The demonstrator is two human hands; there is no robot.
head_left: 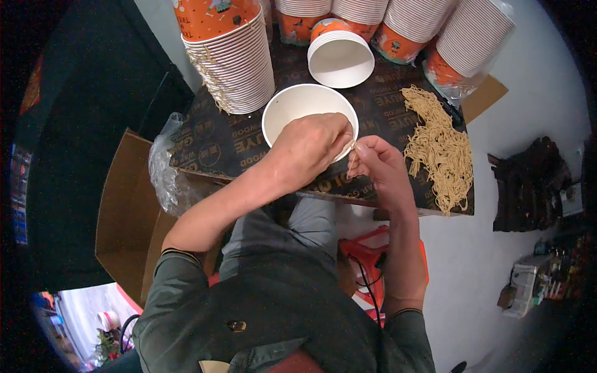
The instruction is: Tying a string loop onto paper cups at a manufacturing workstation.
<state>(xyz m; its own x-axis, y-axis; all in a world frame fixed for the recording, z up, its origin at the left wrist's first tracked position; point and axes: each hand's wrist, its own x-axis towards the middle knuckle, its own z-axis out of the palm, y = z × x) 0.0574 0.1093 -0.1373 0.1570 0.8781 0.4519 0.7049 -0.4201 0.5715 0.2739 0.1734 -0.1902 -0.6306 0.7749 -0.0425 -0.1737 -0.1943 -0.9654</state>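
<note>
A white-lined paper bucket (pixel 289 102) stands upright, mouth up, near the front edge of the dark printed board table. My left hand (pixel 311 143) reaches over its opening, fingers curled closed at the right side of the rim; its fingertips are partly hidden. Just outside that rim, my right hand (pixel 380 163) pinches a thin tan string, a short end of which hangs below the fingers. The two hands nearly meet there. On the right of the table lies a loose pile of tan strings (pixel 438 149).
A tall stack of nested buckets (pixel 233 68) at the left has string bits along its rims. Another bucket (pixel 342 59) lies tipped behind mine. Several wrapped bucket stacks (pixel 472 37) line the back. A cardboard box (pixel 124 205) and clear plastic (pixel 166 168) are at the left.
</note>
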